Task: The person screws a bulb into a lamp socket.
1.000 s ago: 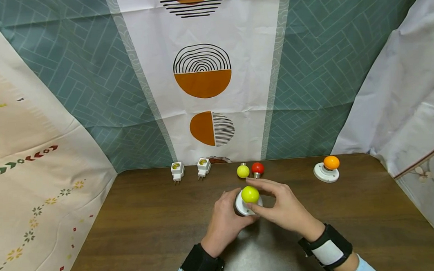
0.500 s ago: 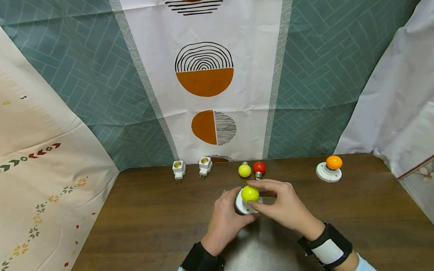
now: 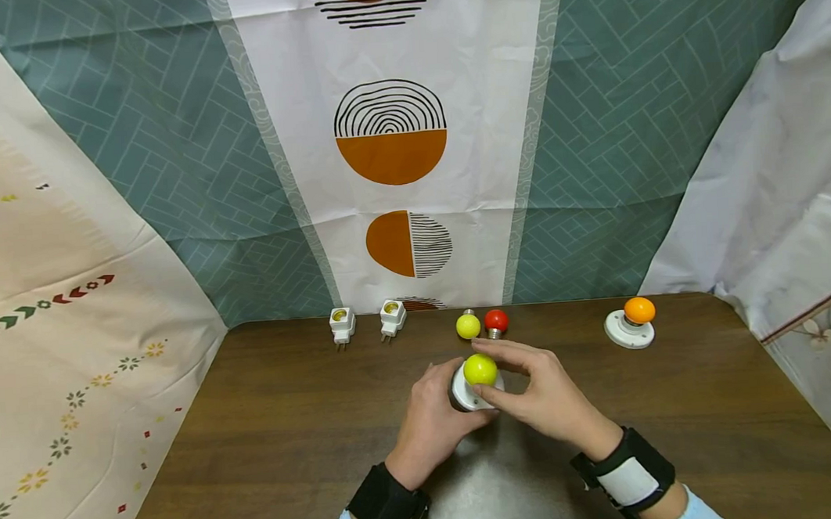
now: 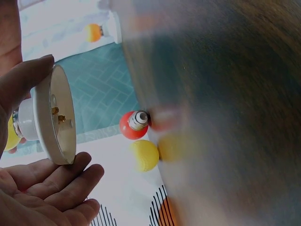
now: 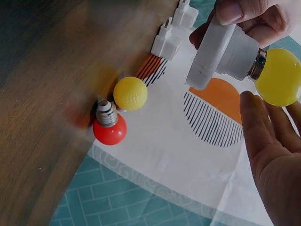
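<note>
My left hand [image 3: 433, 407] grips the rim of a white round lamp holder [image 3: 468, 394]. A yellow-green light bulb [image 3: 480, 370] sits in that holder, its metal collar showing in the right wrist view. My right hand [image 3: 545, 390] curves round the bulb, thumb at the near side and fingers at the far side; the exact contact is hard to see. From the left wrist view, the holder's hollow underside [image 4: 63, 117] with brass screws faces the camera. Both hands keep holder and bulb above the table.
On the wooden table [image 3: 290, 423] a yellow bulb [image 3: 468, 326] and a red bulb [image 3: 496, 321] lie beyond my hands. Two white plug-in sockets [image 3: 343, 324] stand left of them. An orange bulb [image 3: 640, 310] sits in a white holder [image 3: 628, 333] at the right. Patterned cloths hang behind.
The fingers of my right hand shift slightly about the bulb, the forefinger moving a little away toward the far side. My left hand stays in place on the holder.
</note>
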A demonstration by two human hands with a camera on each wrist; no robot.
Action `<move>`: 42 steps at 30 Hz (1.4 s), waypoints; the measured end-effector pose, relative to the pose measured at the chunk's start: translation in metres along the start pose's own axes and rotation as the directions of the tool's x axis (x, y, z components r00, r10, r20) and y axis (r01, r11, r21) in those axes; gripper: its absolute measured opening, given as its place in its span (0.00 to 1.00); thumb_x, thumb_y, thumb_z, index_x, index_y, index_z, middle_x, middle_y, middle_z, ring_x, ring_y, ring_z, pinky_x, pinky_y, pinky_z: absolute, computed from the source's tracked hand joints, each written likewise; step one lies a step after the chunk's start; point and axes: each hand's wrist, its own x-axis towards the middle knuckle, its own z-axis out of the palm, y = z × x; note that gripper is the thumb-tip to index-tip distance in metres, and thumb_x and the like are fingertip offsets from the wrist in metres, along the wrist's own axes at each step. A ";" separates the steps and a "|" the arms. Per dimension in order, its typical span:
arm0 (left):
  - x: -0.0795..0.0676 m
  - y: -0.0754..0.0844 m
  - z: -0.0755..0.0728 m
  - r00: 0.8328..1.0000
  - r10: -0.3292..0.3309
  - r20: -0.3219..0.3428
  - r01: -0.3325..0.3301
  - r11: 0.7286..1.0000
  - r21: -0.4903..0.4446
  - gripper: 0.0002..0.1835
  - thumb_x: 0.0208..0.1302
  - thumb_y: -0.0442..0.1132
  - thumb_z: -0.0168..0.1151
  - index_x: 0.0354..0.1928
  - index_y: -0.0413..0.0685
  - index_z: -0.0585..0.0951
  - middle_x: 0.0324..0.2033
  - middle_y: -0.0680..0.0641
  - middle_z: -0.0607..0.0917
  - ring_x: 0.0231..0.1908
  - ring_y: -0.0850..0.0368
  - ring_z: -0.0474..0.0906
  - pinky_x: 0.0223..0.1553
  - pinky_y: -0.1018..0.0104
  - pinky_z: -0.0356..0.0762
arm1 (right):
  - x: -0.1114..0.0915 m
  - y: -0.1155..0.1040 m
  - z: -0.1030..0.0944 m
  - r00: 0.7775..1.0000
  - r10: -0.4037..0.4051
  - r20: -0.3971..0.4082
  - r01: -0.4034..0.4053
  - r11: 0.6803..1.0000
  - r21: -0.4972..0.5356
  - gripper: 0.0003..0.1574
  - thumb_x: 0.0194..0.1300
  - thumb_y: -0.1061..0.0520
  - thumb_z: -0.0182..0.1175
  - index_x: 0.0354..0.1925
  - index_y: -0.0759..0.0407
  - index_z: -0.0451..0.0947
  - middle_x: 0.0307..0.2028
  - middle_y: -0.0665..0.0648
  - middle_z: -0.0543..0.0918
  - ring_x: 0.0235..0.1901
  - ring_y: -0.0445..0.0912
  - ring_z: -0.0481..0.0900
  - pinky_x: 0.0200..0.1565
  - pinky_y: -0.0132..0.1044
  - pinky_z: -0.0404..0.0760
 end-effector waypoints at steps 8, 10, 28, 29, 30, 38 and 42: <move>0.002 0.001 -0.002 1.000 -0.014 0.010 0.014 1.000 0.015 0.38 0.40 0.57 0.73 0.57 0.58 0.73 0.44 0.65 0.75 0.44 0.67 0.70 0.55 0.61 0.64 | 0.001 -0.003 -0.001 1.000 -0.010 0.014 0.010 1.000 0.022 0.28 0.58 0.51 0.64 0.57 0.49 0.74 0.55 0.46 0.74 0.54 0.43 0.72 0.48 0.37 0.73; 0.002 0.002 -0.002 1.000 -0.016 0.013 0.015 1.000 0.013 0.38 0.40 0.57 0.74 0.56 0.58 0.73 0.44 0.66 0.76 0.44 0.67 0.71 0.57 0.60 0.61 | 0.000 -0.004 -0.001 1.000 -0.008 -0.005 0.008 1.000 0.023 0.27 0.57 0.51 0.65 0.56 0.49 0.75 0.54 0.46 0.75 0.52 0.43 0.73 0.46 0.37 0.74; -0.002 0.004 -0.004 1.000 -0.014 0.016 0.014 1.000 0.000 0.36 0.41 0.57 0.73 0.55 0.56 0.74 0.45 0.65 0.76 0.45 0.67 0.72 0.59 0.58 0.57 | 0.001 -0.045 -0.005 0.999 0.036 -0.023 -0.036 0.999 -0.003 0.28 0.52 0.59 0.68 0.54 0.59 0.75 0.52 0.50 0.76 0.51 0.46 0.74 0.46 0.42 0.75; -0.001 0.005 -0.004 1.000 -0.013 0.019 0.013 1.000 0.000 0.36 0.41 0.57 0.73 0.55 0.56 0.74 0.45 0.65 0.76 0.45 0.67 0.72 0.59 0.58 0.57 | 0.001 -0.045 -0.006 0.999 0.037 -0.014 -0.037 0.999 -0.014 0.29 0.52 0.59 0.68 0.54 0.58 0.75 0.52 0.49 0.76 0.51 0.45 0.74 0.46 0.42 0.75; -0.001 0.005 -0.004 1.000 -0.015 0.022 0.015 1.000 0.000 0.36 0.41 0.58 0.73 0.55 0.57 0.74 0.45 0.65 0.76 0.45 0.68 0.72 0.59 0.58 0.57 | 0.001 -0.045 -0.006 0.999 0.035 -0.008 -0.035 0.999 -0.025 0.29 0.53 0.59 0.68 0.54 0.58 0.75 0.52 0.49 0.76 0.51 0.45 0.74 0.46 0.41 0.75; -0.001 0.005 -0.003 1.000 -0.008 0.012 0.008 1.000 -0.010 0.37 0.41 0.59 0.73 0.56 0.59 0.73 0.45 0.66 0.75 0.45 0.68 0.71 0.60 0.57 0.55 | 0.001 -0.042 -0.004 1.000 0.027 -0.012 -0.028 0.999 -0.017 0.28 0.53 0.62 0.67 0.54 0.57 0.76 0.52 0.48 0.76 0.50 0.44 0.75 0.46 0.40 0.75; 0.000 0.005 -0.004 1.000 -0.014 0.011 0.014 1.000 -0.015 0.38 0.41 0.58 0.73 0.57 0.60 0.73 0.45 0.66 0.75 0.45 0.67 0.70 0.56 0.59 0.62 | 0.003 -0.044 -0.005 0.999 0.019 -0.040 -0.020 1.000 -0.012 0.26 0.51 0.61 0.68 0.51 0.59 0.77 0.50 0.50 0.77 0.48 0.45 0.76 0.44 0.40 0.76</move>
